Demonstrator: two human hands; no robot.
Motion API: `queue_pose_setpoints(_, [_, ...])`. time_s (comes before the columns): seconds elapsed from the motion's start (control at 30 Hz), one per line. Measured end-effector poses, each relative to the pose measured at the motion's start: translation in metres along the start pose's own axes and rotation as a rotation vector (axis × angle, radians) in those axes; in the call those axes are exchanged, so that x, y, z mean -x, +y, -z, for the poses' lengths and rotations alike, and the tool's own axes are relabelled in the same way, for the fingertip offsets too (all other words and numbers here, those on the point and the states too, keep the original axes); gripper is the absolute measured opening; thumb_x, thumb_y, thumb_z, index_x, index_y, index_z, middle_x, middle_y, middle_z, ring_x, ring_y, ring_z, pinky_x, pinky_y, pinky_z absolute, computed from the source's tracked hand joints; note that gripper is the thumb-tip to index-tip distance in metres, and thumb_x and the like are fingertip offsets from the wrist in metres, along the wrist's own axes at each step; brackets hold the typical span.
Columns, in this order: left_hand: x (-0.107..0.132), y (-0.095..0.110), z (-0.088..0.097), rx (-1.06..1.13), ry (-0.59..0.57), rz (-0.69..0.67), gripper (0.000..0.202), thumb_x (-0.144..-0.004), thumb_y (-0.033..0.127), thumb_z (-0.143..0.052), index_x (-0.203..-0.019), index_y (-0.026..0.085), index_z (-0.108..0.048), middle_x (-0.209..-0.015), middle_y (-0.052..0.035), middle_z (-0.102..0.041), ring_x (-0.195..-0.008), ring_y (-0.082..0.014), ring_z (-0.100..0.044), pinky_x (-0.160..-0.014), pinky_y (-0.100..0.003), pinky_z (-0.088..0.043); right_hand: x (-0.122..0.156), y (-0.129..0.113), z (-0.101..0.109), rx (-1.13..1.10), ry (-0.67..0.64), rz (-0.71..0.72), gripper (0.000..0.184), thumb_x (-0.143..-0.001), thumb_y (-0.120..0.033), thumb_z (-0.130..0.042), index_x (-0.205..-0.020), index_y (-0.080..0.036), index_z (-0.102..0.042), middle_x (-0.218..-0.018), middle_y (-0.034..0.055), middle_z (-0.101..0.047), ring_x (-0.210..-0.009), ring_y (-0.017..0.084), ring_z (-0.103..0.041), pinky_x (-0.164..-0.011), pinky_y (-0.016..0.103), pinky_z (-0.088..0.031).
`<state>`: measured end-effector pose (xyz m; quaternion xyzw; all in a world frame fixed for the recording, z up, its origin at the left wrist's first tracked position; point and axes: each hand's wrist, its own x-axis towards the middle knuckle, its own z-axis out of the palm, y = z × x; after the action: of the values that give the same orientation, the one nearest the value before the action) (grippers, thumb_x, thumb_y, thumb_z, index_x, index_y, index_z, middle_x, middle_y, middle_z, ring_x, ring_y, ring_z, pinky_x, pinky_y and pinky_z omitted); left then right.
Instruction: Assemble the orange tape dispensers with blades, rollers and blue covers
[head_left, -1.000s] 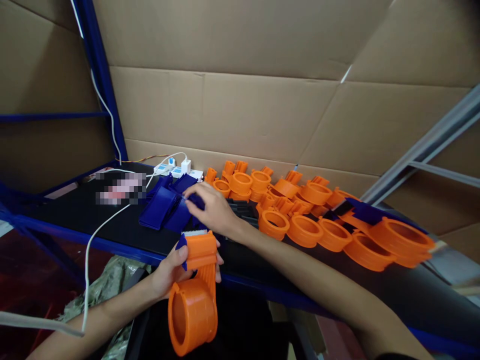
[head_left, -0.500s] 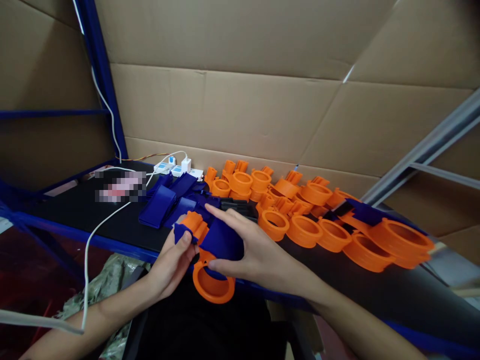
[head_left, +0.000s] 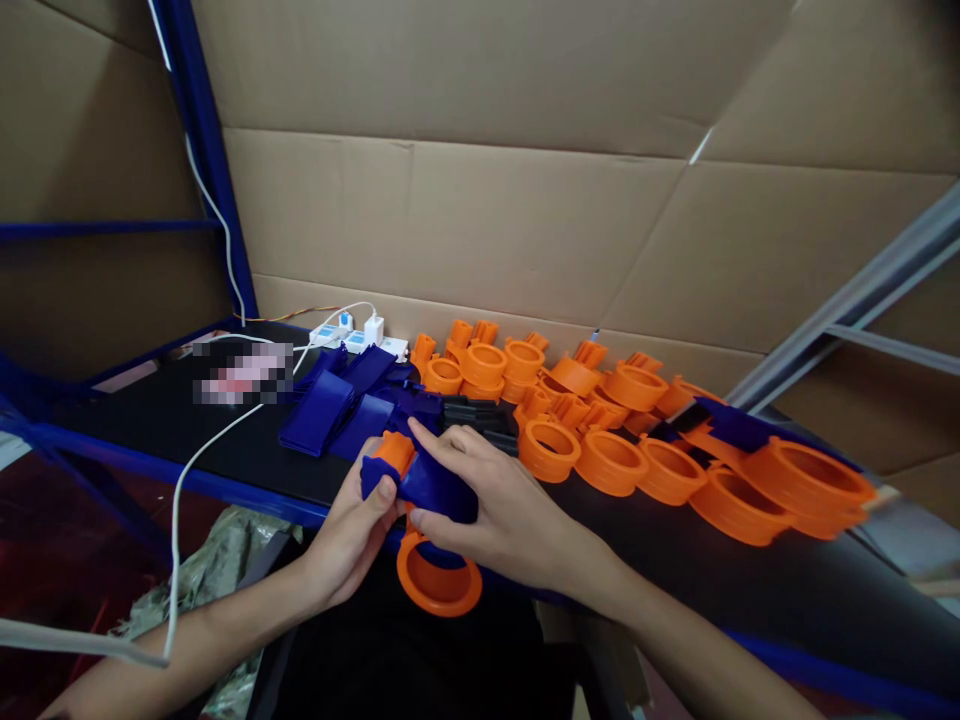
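My left hand point(head_left: 345, 550) is closed round the ribbed end of an orange plastic ring holder point(head_left: 439, 605), thumb on top. The holder's round ring hangs below, tilted, over the table's front edge. A dark blue flexible sheet point(head_left: 439, 487) lies curved around the ribbed part, with one edge under my left thumb. My right hand point(head_left: 495, 500) grips the sheet's other side between thumb and fingers, index finger stretched along its top. Behind my hands lie folded blue sheets point(head_left: 319, 412) and several black pieces point(head_left: 480, 412); their kind is unclear.
Several more orange ring holders point(head_left: 611, 462) stand in rows across the black table point(head_left: 247, 440). At the right, a dark blue piece point(head_left: 727, 425) lies over some of them. A white power strip point(head_left: 360, 342) sits at the back, its white cable point(head_left: 178, 500) hanging past the front left edge.
The blue sheet now covers more of the orange ribbed part, drawn closer around it. Both hands have come slightly nearer each other, and the ring has shifted a little right and down.
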<state>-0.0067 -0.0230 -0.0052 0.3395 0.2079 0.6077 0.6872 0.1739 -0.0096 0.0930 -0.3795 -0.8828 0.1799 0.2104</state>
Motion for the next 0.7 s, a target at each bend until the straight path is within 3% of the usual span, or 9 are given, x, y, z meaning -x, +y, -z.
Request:
queue_pose_setpoints(0.27, [0.004,-0.001,-0.001,-0.002,0.01,-0.008,0.073,-0.08,0.047,-0.078,-0.144,0.031,-0.047,-0.133,-0.0102,-0.064,-0.12,-0.0314,-0.061,-0.102,-0.045,-0.049,0.002,0.0,0.002,-0.117,-0.045,-0.013,0.073,-0.088,-0.036,-0.068,-0.154,-0.029,-0.038,-0.118,0.0056,-0.056,-0.1,0.018,-0.058,-0.091,0.034,-0.05])
queue_pose_setpoints(0.43, [0.005,0.004,-0.004,-0.083,0.007,-0.022,0.065,-0.078,0.03,-0.082,-0.137,0.027,-0.054,-0.121,-0.0079,-0.068,-0.112,-0.0288,-0.064,-0.1,-0.043,-0.049,0.006,0.001,-0.003,-0.171,-0.02,-0.044,0.076,-0.086,-0.039,-0.072,-0.154,-0.03,-0.039,-0.115,0.0051,-0.055,-0.099,0.018,-0.058,-0.09,0.035,-0.051])
queue_pose_setpoints(0.57, [0.012,0.01,-0.002,-0.187,-0.027,-0.097,0.065,-0.075,0.024,-0.082,-0.134,0.026,-0.057,-0.118,-0.0075,-0.067,-0.109,-0.0297,-0.063,-0.096,-0.041,-0.051,0.013,0.004,-0.006,-0.369,0.055,-0.004,0.084,-0.077,-0.044,-0.082,-0.151,-0.032,-0.044,-0.118,0.0046,-0.056,-0.107,0.02,-0.057,-0.099,0.037,-0.047])
queue_pose_setpoints(0.63, [0.017,0.015,-0.002,-0.295,-0.062,-0.173,0.065,-0.07,0.023,-0.085,-0.13,0.026,-0.059,-0.115,-0.007,-0.066,-0.105,-0.0292,-0.062,-0.094,-0.039,-0.051,0.017,0.005,-0.01,-0.504,0.115,0.011,0.075,-0.075,-0.042,-0.085,-0.142,-0.032,-0.055,-0.119,0.0048,-0.058,-0.11,0.021,-0.058,-0.1,0.037,-0.046])
queue_pose_setpoints(0.7, [0.022,0.021,-0.006,-0.434,-0.078,-0.27,0.068,-0.065,0.023,-0.089,-0.127,0.028,-0.061,-0.117,-0.0056,-0.063,-0.105,-0.0281,-0.06,-0.095,-0.038,-0.05,0.02,0.006,-0.013,-0.648,0.155,-0.001,0.053,-0.078,-0.04,-0.082,-0.128,-0.029,-0.067,-0.115,0.0053,-0.062,-0.107,0.021,-0.06,-0.097,0.036,-0.048])
